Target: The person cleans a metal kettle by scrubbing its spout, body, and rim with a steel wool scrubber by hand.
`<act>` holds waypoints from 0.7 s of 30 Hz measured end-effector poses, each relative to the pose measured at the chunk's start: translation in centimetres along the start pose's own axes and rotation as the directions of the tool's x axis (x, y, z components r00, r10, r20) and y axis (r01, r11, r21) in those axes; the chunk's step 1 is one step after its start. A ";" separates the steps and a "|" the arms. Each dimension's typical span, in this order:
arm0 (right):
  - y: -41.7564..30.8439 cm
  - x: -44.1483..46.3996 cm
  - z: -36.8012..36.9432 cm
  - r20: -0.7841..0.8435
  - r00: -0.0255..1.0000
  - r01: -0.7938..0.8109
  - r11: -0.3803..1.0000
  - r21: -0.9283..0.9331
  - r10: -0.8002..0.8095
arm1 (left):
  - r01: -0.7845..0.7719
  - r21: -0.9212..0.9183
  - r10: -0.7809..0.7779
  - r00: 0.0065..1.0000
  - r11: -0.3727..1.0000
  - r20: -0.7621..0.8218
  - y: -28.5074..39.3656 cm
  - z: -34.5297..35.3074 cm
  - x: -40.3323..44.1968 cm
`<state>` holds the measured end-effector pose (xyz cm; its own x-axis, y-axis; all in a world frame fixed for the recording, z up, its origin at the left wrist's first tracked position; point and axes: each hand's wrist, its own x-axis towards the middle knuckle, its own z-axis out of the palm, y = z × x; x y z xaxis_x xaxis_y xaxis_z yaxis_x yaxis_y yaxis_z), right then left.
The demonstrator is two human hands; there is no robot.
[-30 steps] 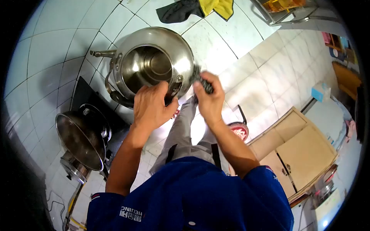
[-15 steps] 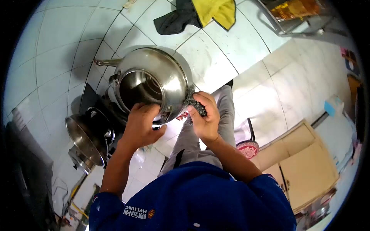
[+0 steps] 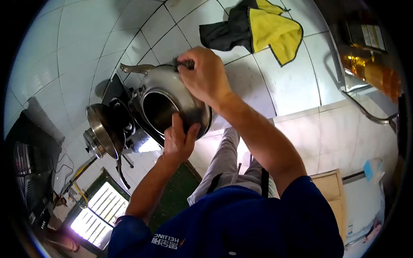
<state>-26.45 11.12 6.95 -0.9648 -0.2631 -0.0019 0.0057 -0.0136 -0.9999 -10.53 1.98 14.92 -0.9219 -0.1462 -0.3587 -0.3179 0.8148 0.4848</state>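
Note:
A stainless steel kettle (image 3: 165,81) lies tilted on the tiled counter, its round opening turned toward me and its spout (image 3: 137,69) pointing to the far left. My left hand (image 3: 178,144) grips the kettle at the near rim of the opening, with the index finger laid along the edge. Pinched in my right hand (image 3: 206,77) is a dark steel wool scrubber (image 3: 186,64), pressed against the far upper side of the kettle near the spout. Part of the scrubber is hidden by the fingers.
A yellow and dark grey cloth (image 3: 275,32) lies on the counter beyond the kettle. To the left a metal pan (image 3: 97,124) stands by the stove. A rack with an amber bottle (image 3: 378,79) is at right, and a pale cabinet (image 3: 333,185) stands lower right.
My right hand has carried the scrubber from the kettle's near right side up to its far side by the spout. My left hand still holds the rim. The view has shifted.

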 end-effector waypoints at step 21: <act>-0.6 -3.0 -5.4 0.236 0.967 -0.066 0.991 -0.119 0.093 | -0.256 0.037 0.254 0.965 0.966 0.064 -1.6 -1.2 -0.7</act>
<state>-24.97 17.08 7.48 -0.8706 -0.4835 -0.0910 0.0380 0.1182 -0.9923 -9.60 0.16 15.34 -0.9563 0.1015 -0.2743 -0.0625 0.8453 0.5306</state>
